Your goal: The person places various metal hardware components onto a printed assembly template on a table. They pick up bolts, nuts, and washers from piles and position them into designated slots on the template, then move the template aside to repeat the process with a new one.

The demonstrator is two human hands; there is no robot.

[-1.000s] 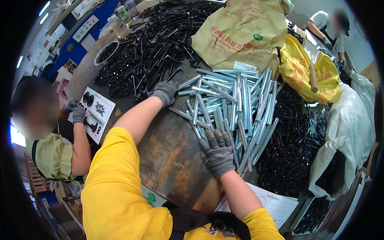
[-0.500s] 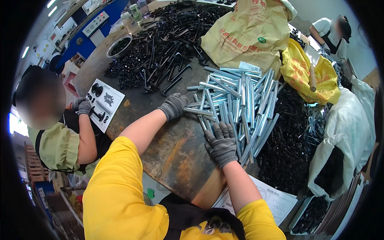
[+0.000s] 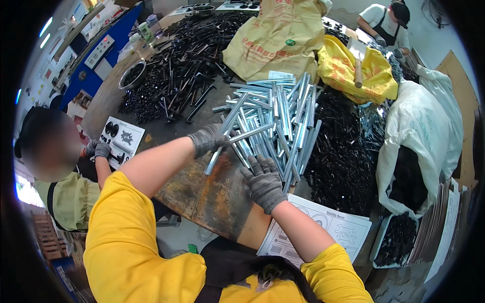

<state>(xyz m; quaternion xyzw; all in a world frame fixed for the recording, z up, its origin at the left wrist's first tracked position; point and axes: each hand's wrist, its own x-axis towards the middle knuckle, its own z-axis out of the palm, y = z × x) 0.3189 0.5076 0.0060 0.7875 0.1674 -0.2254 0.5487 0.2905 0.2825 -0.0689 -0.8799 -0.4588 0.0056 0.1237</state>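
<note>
"Looking at the left hand, can you say what it has?"

"Only partly. Its gloved fingers are bent at the spot where two silvery tubes cross: a slanting tube that runs down toward the bare desk, and a crossing tube that points back over the pile. Whether they are gripped or merely touched, I cannot tell."

"And the right hand?"

"Laid flat, fingers stretched and spread, wrapped around nothing. It rests at the near edge of the tube pile, which probably steadies those ends while the other hand works the left side."

"Why is the pile just there?"

"Likely for reach: it lies in front of both hands, with black bolt-like parts to its left and small black pieces to its right, so the kinds seem kept apart."

"The scoop?"

"Resting on the yellow sack, its wooden handle toward the person, presumably for easy picking up. The printed sheet lies at the desk's near side, partly under the right forearm, perhaps where it can be read at a glance."
</note>
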